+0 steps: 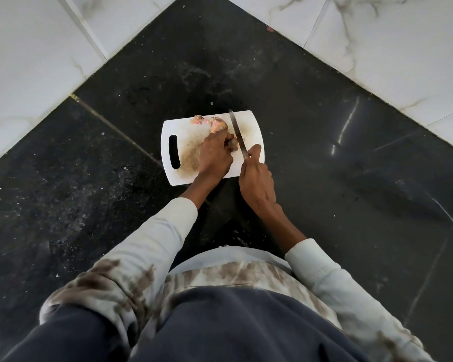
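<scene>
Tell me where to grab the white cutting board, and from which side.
Grip the cutting board by the handle slot at its left end, coming from the left. The left hand, right hand, food and knife crowd its middle and right.

White cutting board (255,137) on black surface (324,158)

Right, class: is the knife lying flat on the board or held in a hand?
Held. The right hand grips the knife, its blade slanting over the white board beside the food.
</scene>
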`<state>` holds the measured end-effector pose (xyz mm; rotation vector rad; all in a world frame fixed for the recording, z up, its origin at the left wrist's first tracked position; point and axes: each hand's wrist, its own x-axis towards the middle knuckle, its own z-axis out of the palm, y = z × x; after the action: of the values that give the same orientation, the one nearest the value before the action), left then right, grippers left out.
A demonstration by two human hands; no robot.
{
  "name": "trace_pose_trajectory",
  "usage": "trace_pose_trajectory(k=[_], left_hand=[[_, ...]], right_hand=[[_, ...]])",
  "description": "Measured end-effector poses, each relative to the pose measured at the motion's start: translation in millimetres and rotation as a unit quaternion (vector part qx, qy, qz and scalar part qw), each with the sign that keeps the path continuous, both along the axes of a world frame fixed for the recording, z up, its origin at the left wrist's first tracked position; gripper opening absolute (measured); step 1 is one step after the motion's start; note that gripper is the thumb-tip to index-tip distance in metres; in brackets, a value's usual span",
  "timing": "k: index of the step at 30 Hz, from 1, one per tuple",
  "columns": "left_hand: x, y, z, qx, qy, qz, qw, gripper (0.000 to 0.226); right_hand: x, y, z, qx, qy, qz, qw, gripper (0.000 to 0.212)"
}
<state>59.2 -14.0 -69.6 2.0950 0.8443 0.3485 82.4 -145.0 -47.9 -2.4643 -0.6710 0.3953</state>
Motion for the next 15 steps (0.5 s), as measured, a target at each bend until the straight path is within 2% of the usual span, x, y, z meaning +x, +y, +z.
trace_pose_trajectory(k=[15], left_hand=[[1.4, 2.2, -2.7, 0.035, 0.022, -0.001, 0.999, 0.023]], right_hand=[[5.7, 7.0, 11.5, -0.015, 0.001, 0.017, 1.0, 0.021]])
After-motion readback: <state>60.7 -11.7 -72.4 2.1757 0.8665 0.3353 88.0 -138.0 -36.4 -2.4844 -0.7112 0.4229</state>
